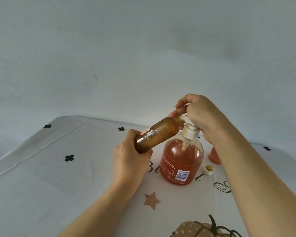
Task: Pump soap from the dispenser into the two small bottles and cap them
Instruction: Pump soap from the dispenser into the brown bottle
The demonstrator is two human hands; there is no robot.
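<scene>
Two grips: left hand (130,156) wraps the base of a tilted amber plastic bottle (161,132), mouth at the nozzle (184,118); right hand (201,115) curls over the white pump (190,132) of a clear red-filled dispenser (181,165).

Right hand (201,117) hides the pump (190,132) top; second bottle (214,156), right of centre, mostly behind that forearm; dispenser (181,161) label print unreadable.

Left of our left hand (130,151) the table (41,168) gives wide room. Between our hands the dispenser (181,161) and the tilted brown bottle (159,132) block the way. Beside the wrist of our right hand (200,117) stand a white cap (208,169) and a small bottle (214,156).
</scene>
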